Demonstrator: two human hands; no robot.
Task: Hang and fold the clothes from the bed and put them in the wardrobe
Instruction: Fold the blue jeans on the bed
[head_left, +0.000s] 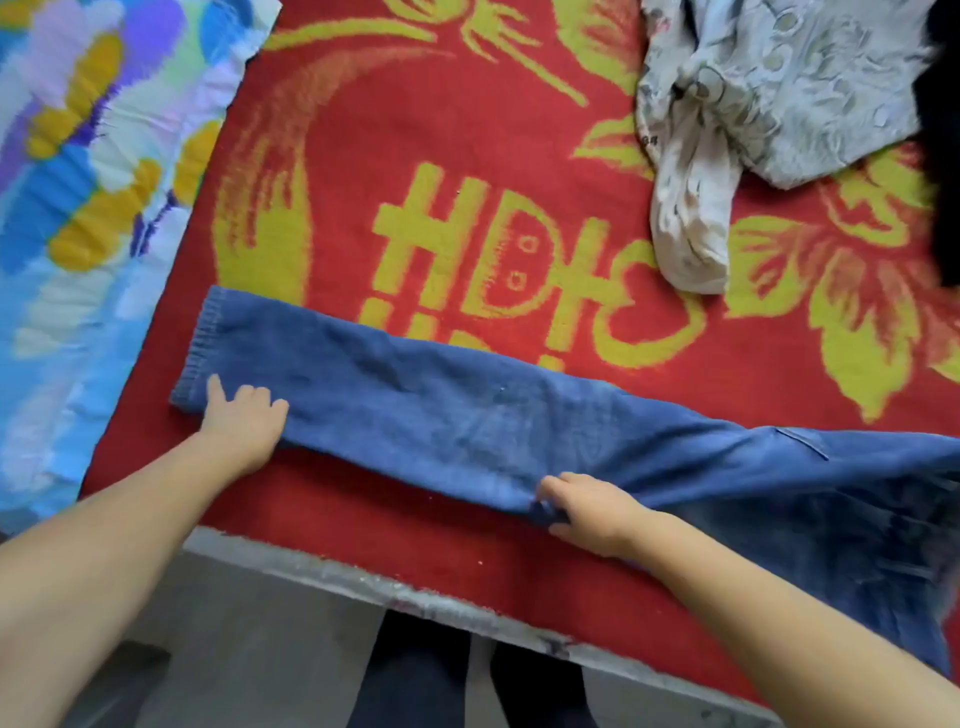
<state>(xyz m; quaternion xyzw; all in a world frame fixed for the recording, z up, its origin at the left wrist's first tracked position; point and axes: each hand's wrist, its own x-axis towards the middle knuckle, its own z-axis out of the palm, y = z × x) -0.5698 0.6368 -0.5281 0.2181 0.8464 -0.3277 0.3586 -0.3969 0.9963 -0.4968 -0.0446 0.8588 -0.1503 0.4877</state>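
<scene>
1. Jeans (467, 415) lie flat across the near side of the bed (363, 587), on the red and yellow blanket (467, 130). Legs look stacked one on the other, hem end to the left, waist end running out of view at right.
2. Left hand (244, 415): fingers straight, pressing flat on the denim just beside the hem. Grasping nothing.
3. Right hand (587, 512): at the near edge around mid-leg, fingers curled in on the fabric. Looks like a pinch on the edge, though the fingertips are partly hidden.
4. Step in hand, my read: smoothing and aligning the legs ahead of the first fold.
5. To do it well: keep the left hand pinning the hem, draw the near edge taut with the right so both leg seams line up, then sweep out the creases mid-leg. Fold hem toward waist only once the edges match; a skewed base will give a crooked stack.
6. Denim is stiff and heavy, so it should hold a crease but won't forgive a bunched under-layer. Can't see the lower layer; check it.
7. Around: crumpled pale patterned garment (769, 114) far right on the blanket, well apart from the jeans. Something black (940, 156) at the right edge, can't identify it. Colourful floral sheet (78, 208) on the left, near the hem but not touching.
8. Nothing lies in the fold path. Wardrobe not in view.
</scene>
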